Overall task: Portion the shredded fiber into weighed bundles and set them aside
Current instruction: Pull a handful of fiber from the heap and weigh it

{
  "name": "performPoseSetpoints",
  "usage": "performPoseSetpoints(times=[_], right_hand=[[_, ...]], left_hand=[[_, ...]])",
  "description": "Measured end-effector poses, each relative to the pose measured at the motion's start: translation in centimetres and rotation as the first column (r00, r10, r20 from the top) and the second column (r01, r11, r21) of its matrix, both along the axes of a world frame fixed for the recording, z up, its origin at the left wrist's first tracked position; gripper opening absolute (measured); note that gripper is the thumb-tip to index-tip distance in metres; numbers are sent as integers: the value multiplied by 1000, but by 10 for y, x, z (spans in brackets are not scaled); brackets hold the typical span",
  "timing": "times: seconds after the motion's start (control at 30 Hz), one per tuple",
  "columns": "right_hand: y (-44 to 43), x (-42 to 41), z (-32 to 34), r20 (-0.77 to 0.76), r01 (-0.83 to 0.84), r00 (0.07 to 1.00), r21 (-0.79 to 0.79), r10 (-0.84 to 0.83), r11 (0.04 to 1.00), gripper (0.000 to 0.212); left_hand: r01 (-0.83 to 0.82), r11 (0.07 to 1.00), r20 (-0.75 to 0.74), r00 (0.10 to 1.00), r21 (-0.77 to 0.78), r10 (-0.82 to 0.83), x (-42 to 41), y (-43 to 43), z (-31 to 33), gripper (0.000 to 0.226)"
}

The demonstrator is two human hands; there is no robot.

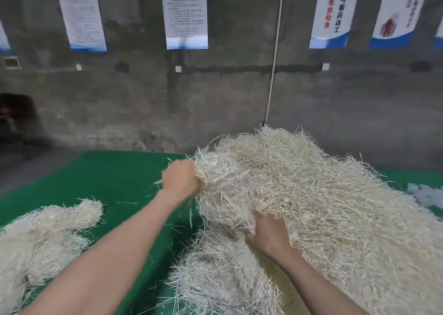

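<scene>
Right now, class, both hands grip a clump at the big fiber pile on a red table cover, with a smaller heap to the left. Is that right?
No: the table cover is green, not red, as the head view shows. The rest stands: the left hand and right hand grip a clump at the big fiber pile, with a smaller heap to the left.

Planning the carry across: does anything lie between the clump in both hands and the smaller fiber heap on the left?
Nothing visible. The left hand and right hand grip the pale shredded-fiber clump; between it and the smaller pale fiber heap, the green table cover shows only a few stray strands.
</scene>
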State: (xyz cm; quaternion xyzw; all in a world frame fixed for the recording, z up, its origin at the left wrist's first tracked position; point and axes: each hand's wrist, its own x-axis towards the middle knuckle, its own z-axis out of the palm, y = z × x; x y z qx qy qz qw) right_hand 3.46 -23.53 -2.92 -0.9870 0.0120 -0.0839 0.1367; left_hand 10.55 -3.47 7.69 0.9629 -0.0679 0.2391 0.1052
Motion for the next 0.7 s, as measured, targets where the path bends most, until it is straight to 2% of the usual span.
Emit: performPoseSetpoints(times=[0.07, 0.13, 0.17, 0.23, 0.27, 0.3, 0.37, 0.43, 0.53, 0.57, 0.63, 0.67, 0.7], right_hand=[[-3, -3, -10, -36, 9, 999, 36, -7, 999, 58], [-9, -4, -15, -26, 23, 999, 52, -22, 998, 61], [-11, -6, -17, -43, 30, 999, 16, -29, 999, 62], [-11, -15, -22, -76, 41, 996, -64, -46, 997, 64], [-8, -21, -22, -102, 46, 993, -69, -53, 997, 67], [-6, -26, -20, -135, 38, 990, -29, -42, 999, 72], [-5, -33, -1, -167, 15, 986, 215, 22, 977, 90], [-5, -37, 38, -23, -57, 997, 485, 78, 873, 111], [2, -31, 90, 203, -161, 977, 522, 61, 837, 136], [10, -24, 98, 210, -185, 975, 577, 74, 795, 139], [35, -10, 99, 91, -186, 979, 761, 182, 621, 132], [48, -6, 89, 13, -168, 963, 813, 270, 557, 120], [59, -7, 74, -75, -139, 938, 816, 340, 561, 105]], left_hand=[[35, 997, 90, 995, -64, -29, 5, -4, 8, 17], [72, 971, 124, 991, -227, -45, 6, -9, 10, 20], [60, 926, 116, 993, -373, -17, 7, -10, 12, 21], [27, 738, 39, 999, -674, -1, 12, -7, 19, 25], [25, 646, -2, 999, -763, -42, 13, -8, 22, 23], [25, 594, -41, 994, -804, -97, 11, -10, 24, 17], [0, 592, -125, 977, -806, -170, 4, -19, 27, 16], [24, 638, -150, 965, -770, -217, -5, -26, 30, 20], [158, 674, -64, 954, -721, -293, -19, -32, 48, 25], [192, 659, -38, 948, -727, -317, -24, -34, 57, 27], [185, 557, -40, 930, -810, -366, -33, -41, 74, 31], [145, 470, -71, 908, -870, -412, -39, -44, 81, 29], [108, 427, -116, 877, -898, -467, -43, -45, 85, 22]])
